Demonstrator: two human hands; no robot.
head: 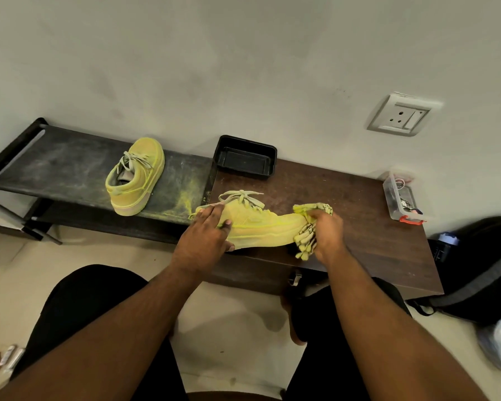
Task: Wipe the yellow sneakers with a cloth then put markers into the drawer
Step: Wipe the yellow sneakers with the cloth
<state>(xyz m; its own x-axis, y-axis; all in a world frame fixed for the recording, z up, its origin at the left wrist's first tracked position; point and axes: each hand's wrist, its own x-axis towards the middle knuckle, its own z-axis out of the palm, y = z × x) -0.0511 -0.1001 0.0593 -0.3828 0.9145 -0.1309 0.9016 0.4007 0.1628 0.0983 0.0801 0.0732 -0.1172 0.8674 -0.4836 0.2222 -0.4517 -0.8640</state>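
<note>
The main risk here is the yellow low-top suede-look sneaker (258,224) sliding or tipping off the front edge of the dark brown wooden counter (359,198): it lies on its side right at that edge, its sole side toward the person, and a hard wipe toward the person could push it over if the hold at the heel loosens. The left hand (206,235) grips the heel end, fingers curled over the collar and thumb on the side panel. The right hand (324,230) clutches a bunched yellow cloth with a dark pattern (308,233) against the toe. The loose pale laces (243,196) could snag in the cloth. Yellow dust is smeared on the black fabric-topped rack (70,166) to the left, so rubbing may spread powder rather than lift it. The second yellow sneaker (136,175) stands upright on that rack, well apart, its surface looking dusty and dull. The held sneaker looks soft and matte, with brighter stitching lines. What seem to be markers (5,360) lie on the floor at lower left, blurred; the drawer handle (295,277) shows below the counter, so that step is not yet begun.
</note>
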